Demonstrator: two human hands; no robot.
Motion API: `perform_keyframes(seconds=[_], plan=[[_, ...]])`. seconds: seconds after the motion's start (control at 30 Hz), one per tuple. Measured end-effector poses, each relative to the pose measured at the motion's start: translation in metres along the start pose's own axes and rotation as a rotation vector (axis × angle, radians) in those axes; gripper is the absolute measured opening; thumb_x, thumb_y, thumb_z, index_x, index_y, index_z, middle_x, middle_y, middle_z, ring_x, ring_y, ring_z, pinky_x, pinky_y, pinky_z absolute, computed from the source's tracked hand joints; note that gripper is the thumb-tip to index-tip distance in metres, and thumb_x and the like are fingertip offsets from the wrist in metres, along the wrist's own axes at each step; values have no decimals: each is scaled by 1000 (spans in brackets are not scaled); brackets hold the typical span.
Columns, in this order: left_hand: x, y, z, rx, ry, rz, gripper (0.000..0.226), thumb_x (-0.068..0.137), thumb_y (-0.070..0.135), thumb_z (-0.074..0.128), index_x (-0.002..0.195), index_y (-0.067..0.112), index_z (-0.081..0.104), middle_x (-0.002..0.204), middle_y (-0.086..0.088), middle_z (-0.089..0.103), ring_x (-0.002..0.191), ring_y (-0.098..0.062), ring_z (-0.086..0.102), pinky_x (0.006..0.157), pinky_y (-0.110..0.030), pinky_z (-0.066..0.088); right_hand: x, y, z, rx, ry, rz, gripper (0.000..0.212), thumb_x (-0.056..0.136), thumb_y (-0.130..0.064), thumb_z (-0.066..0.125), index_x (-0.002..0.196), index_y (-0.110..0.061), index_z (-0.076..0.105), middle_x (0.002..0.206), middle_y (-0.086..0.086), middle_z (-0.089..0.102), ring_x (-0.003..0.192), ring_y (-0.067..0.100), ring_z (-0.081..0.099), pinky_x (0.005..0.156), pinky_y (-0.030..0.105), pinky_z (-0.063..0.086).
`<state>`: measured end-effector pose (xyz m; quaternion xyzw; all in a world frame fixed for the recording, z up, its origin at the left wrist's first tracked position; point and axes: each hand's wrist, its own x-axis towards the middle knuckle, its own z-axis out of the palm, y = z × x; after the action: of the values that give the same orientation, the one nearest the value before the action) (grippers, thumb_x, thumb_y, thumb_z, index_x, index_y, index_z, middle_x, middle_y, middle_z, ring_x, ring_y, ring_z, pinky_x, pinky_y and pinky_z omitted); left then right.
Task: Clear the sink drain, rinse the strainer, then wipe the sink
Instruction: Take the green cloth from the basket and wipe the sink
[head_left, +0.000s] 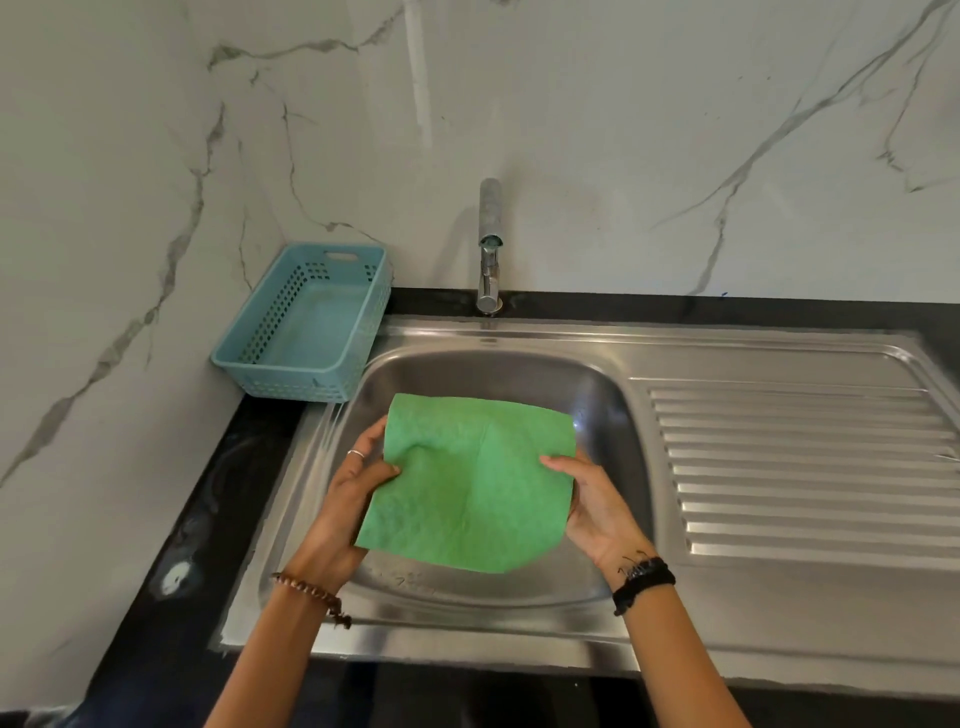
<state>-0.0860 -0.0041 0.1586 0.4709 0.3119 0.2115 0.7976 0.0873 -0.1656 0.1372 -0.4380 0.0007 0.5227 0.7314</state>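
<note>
A green cloth is spread flat above the steel sink basin. My left hand grips the cloth's left edge, thumb on top. My right hand pinches its right edge in the same way. The cloth hides the bottom of the basin, so the drain and the strainer are out of sight. The tap stands behind the basin and no water runs from it.
A ribbed steel draining board lies to the right of the basin. An empty blue plastic basket sits on the black counter at the back left corner. Marble wall rises behind and to the left.
</note>
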Motion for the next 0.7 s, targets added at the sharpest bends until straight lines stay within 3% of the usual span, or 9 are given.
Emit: perform_keyframes(seconds=[0.07,0.13,0.23,0.33,0.43,0.5,0.6,0.63,0.7], plan=[[-1,4,1,9,35,0,48,86,-5,41,107,34,59,99,-1,70,70,-13,70,53,-25,56,1,3,3,-23,-15,-36,47,77,11,49,119,-9,57,96,5,74,83,19,71,64,30,58],[-2,10,8,111,52,45,52,85,-7,39,107,36,59,101,2,68,63,-7,66,50,-21,53,1,7,9,-22,-67,-28,47,81,13,43,119,-11,57,100,5,74,88,19,71,68,32,58],[-2,15,30,360,-31,139,61,84,-15,36,122,31,49,102,3,59,42,0,52,38,-14,42,2,17,27,61,-128,63,37,85,-16,52,121,-12,58,105,9,72,89,23,70,72,35,58],[-1,4,55,524,-210,122,71,84,-16,42,140,23,22,127,2,41,39,-3,54,36,-14,41,1,25,48,147,-196,91,43,84,-38,52,114,-9,61,91,12,71,63,25,68,54,32,55],[-4,-12,66,642,-287,69,82,86,0,55,145,28,6,135,12,30,53,-4,57,46,-16,45,0,28,54,101,-179,30,28,85,-26,53,108,-10,58,75,8,69,45,18,61,36,23,45],[-8,-10,64,556,-183,143,71,86,7,59,141,28,21,134,11,39,56,-1,59,51,-17,47,0,30,51,109,-170,-22,25,86,-9,51,111,-10,56,80,8,68,51,18,62,43,25,51],[-6,-4,45,497,141,334,41,87,11,57,121,31,46,121,5,55,77,-3,59,69,-22,48,-2,26,46,93,-158,-31,32,88,4,43,113,-10,58,94,9,70,76,20,69,66,31,59],[-3,-4,39,459,206,340,34,88,13,56,116,31,49,119,6,56,85,-2,57,75,-24,46,-3,24,45,76,-169,-32,34,88,4,43,115,-10,57,96,9,70,79,20,69,69,31,59],[2,-7,33,350,192,217,22,90,17,54,107,30,54,113,7,58,92,0,56,76,-25,45,-5,17,45,71,-207,-32,37,84,2,46,118,-8,56,97,8,71,79,19,69,68,30,59]])
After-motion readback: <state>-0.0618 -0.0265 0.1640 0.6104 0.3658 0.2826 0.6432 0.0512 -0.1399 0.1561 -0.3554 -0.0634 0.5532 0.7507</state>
